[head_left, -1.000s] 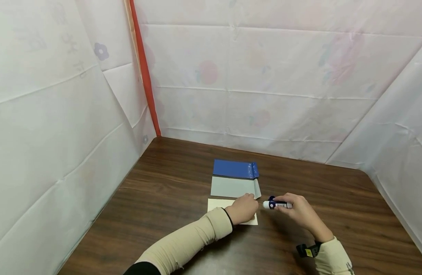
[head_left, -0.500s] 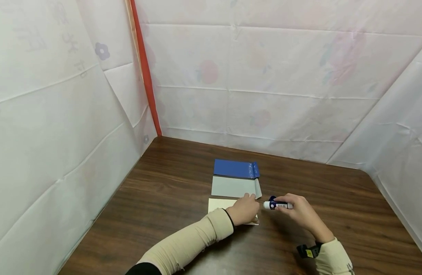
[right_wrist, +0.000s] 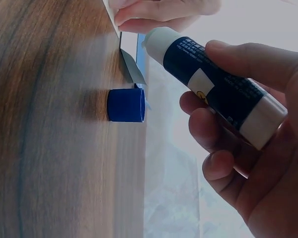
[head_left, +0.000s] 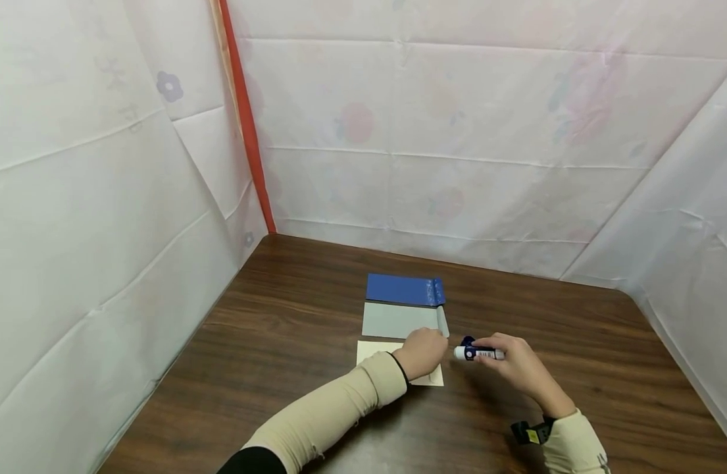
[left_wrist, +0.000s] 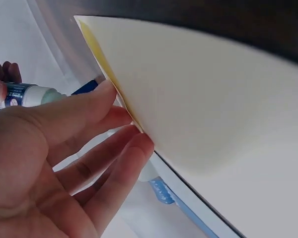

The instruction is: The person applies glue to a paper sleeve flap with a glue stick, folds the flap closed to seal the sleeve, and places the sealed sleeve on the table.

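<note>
My left hand (head_left: 424,352) pinches the right edge of a cream sheet of paper (head_left: 376,349), seen close in the left wrist view, where thumb and fingertips meet along a narrow strip of the paper (left_wrist: 188,94) at that edge. To its right, my right hand (head_left: 520,367) grips an uncapped glue stick (right_wrist: 208,79) between thumb and fingers, its white end pointing toward the left hand. The dark blue cap (right_wrist: 126,105) rests on the table beside the glue stick. The left hand hides part of the cream sheet in the head view.
Beyond the cream sheet lie a pale grey-green sheet (head_left: 399,320) and a blue sheet (head_left: 399,289), each with its right end folded up. The brown wooden table (head_left: 292,368) meets white cloth walls (head_left: 458,131) at the back and sides.
My left hand has shifted slightly along the cream sheet's right edge, and its fingers are drawn in more. The right hand and glue stick stay nearly still.
</note>
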`<state>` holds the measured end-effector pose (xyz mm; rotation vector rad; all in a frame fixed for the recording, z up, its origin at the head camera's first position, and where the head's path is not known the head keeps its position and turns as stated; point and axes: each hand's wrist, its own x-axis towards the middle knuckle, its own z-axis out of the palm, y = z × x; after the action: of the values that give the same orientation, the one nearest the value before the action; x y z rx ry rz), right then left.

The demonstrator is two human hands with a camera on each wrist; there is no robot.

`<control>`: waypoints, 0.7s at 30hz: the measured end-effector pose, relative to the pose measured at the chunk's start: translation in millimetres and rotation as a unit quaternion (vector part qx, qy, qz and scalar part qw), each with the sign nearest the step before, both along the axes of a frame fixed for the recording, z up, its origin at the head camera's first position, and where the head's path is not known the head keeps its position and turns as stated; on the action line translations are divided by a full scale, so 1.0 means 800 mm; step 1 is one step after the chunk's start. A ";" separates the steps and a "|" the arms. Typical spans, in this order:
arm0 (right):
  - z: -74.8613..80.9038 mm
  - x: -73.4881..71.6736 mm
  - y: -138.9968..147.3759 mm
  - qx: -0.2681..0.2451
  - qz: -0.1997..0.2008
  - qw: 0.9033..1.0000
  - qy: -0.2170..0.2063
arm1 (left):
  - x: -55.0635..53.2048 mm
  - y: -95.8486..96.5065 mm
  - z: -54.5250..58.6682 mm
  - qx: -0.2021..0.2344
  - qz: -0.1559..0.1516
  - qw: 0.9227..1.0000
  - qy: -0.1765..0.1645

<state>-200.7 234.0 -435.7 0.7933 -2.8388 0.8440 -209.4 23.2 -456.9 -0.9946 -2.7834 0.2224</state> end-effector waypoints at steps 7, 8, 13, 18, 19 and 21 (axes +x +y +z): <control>0.000 0.001 -0.003 0.002 0.003 1.000 -0.003 | 0.003 0.003 0.002 0.009 0.025 0.993 -0.115; 0.001 0.000 -0.003 0.000 0.003 1.000 -0.002 | 0.003 0.003 0.002 0.008 0.026 0.992 -0.122; -0.001 -0.001 -0.005 -0.008 0.006 1.000 0.008 | 0.003 0.003 0.001 0.009 0.024 0.993 -0.115; -0.002 0.000 -0.005 -0.006 0.006 1.000 0.011 | 0.001 0.005 -0.002 0.015 0.025 0.997 -0.073; -0.002 0.001 -0.005 -0.007 0.006 1.000 0.010 | 0.001 0.006 -0.002 0.016 0.025 0.998 -0.062; -0.001 0.001 -0.005 -0.005 0.005 1.000 0.011 | 0.001 0.007 -0.003 0.015 0.022 0.999 -0.042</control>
<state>-200.0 230.0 -436.2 0.8116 -2.8110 0.8455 -208.5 29.0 -459.1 -0.9572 -2.8770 0.1476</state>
